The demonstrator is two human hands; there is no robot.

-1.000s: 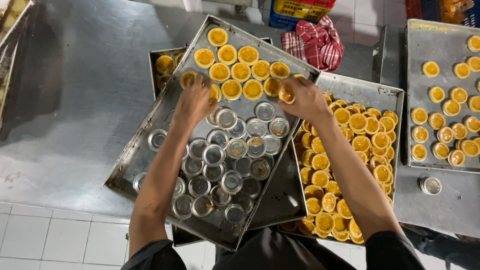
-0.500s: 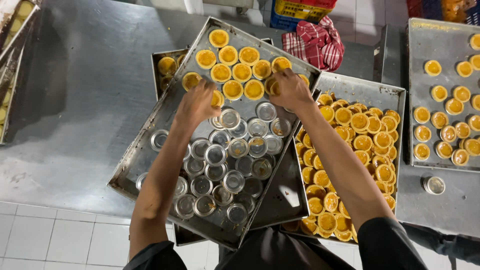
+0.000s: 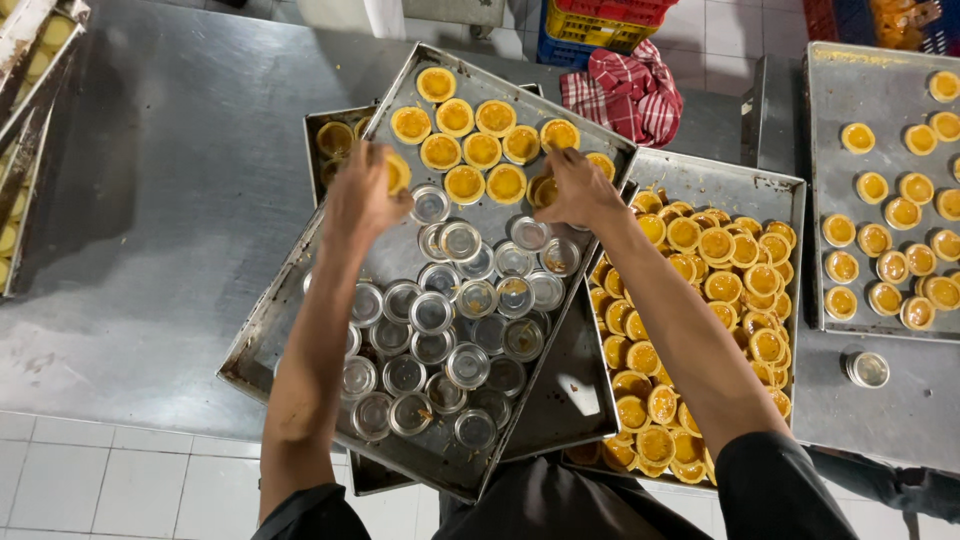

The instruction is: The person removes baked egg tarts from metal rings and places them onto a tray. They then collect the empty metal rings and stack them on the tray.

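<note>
A tilted metal baking tray [image 3: 268, 340] lies on other trays in front of me. Its far end carries several yellow egg tarts [image 3: 464, 184] in tins; its near part is covered with several empty round tart tins [image 3: 431, 313]. My left hand [image 3: 362, 195] is at the tray's left edge, closed around an egg tart [image 3: 397, 172]. My right hand [image 3: 573, 188] reaches to the tarts at the tray's far right and pinches a tart [image 3: 543, 190] there. Both forearms stretch over the empty tins.
A tray [image 3: 745, 185] heaped with unmoulded tarts sits at right, and another tray [image 3: 830, 170] with spaced tarts lies further right beside a loose tin [image 3: 867, 369]. A red checked cloth [image 3: 625, 92] lies behind. More trays [image 3: 25, 110] stand at far left on the steel table [image 3: 150, 200].
Both hands have moved further up the tray toward the filled tarts. The right hand shifted left from the tray's right edge onto a tart; the left hand closed on a tart at the left edge.
</note>
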